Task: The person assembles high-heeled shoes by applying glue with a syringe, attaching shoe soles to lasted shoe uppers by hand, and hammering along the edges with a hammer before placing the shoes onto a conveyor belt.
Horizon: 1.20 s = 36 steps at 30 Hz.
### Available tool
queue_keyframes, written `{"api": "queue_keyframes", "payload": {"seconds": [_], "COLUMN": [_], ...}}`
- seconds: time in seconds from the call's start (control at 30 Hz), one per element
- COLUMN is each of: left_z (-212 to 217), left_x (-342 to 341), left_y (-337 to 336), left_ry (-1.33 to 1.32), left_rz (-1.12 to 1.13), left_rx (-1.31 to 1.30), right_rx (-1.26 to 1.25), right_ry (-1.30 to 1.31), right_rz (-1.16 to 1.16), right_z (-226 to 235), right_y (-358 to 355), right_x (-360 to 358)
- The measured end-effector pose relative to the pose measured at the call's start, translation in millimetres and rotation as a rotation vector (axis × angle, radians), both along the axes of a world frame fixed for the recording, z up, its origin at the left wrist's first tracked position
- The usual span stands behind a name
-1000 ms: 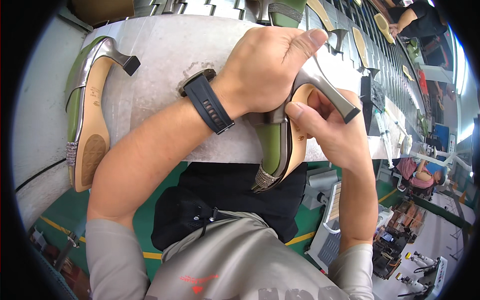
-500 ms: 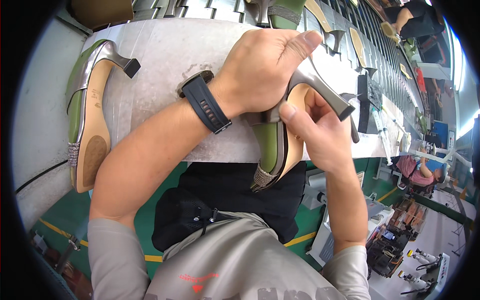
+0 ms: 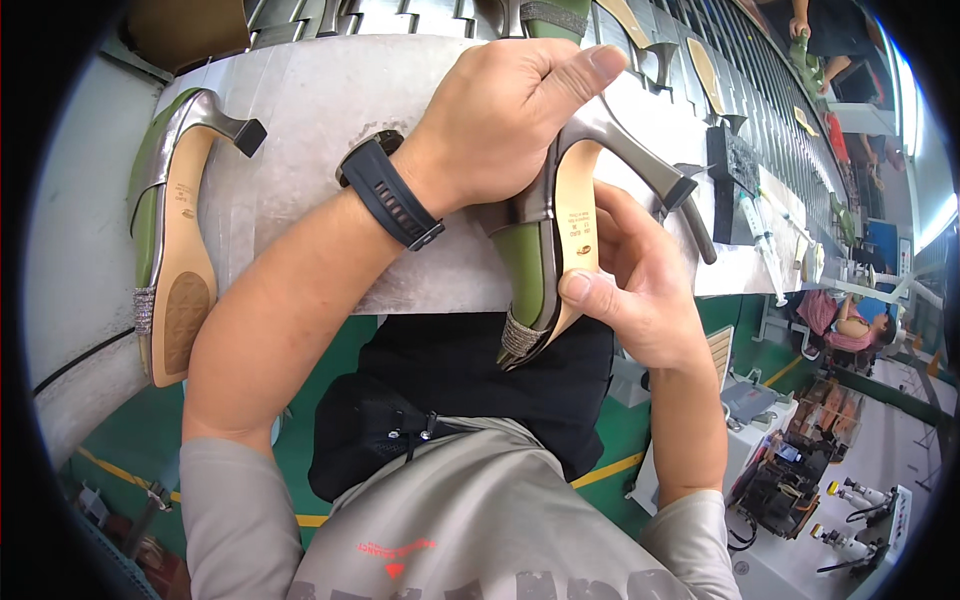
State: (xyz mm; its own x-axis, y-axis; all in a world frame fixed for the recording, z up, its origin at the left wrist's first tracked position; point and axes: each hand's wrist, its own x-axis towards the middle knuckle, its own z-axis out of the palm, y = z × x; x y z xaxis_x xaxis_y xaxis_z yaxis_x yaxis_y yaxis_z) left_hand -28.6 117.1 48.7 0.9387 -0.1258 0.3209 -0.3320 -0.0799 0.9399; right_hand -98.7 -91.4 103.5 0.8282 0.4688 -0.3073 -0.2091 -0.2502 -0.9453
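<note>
Shoe (image 3: 548, 240) tilted between two hands

Left hand (image 3: 490, 125) is curled around the shoe's back end, thumb stretched out, fingertips hidden. Right hand (image 3: 645, 280) is half-curled, thumb on the tan sole (image 3: 573, 228); whether its fingers grip cannot be told. The shoe hangs over the table's (image 3: 290, 120) near edge, beaded toe toward the person. Matching shoe (image 3: 185, 215) lies sideways at left.

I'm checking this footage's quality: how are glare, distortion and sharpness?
Head view: the table looks washed out near the heel of the held shoe, which shows glossy highlights; head view: black fills the fisheye corners, and glare whitens the right rim; head view: left hand and right hand look fairly sharp.
</note>
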Motion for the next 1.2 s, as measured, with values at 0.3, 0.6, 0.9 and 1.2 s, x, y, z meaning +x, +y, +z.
{"api": "queue_keyframes", "payload": {"seconds": [0.3, 0.6, 0.9, 1.2], "left_z": [3, 15, 25, 19], "left_x": [1, -23, -124, -116], "left_y": [0, 55, 43, 46], "left_ry": [0.059, 0.018, -0.22, -0.265], "left_rz": [-0.036, 0.059, 0.197, 0.088], "left_rx": [0.003, 0.102, 0.507, 0.572], "right_rx": [-0.076, -0.282, -0.502, -0.449], "right_ry": [-0.026, -0.481, -1.148, -1.178], "right_rz": [-0.05, 0.036, 0.221, 0.123], "right_z": [2, 13, -2, -16], "right_y": [17, 22, 1, 13], "right_x": [23, 39, 30, 29]}}
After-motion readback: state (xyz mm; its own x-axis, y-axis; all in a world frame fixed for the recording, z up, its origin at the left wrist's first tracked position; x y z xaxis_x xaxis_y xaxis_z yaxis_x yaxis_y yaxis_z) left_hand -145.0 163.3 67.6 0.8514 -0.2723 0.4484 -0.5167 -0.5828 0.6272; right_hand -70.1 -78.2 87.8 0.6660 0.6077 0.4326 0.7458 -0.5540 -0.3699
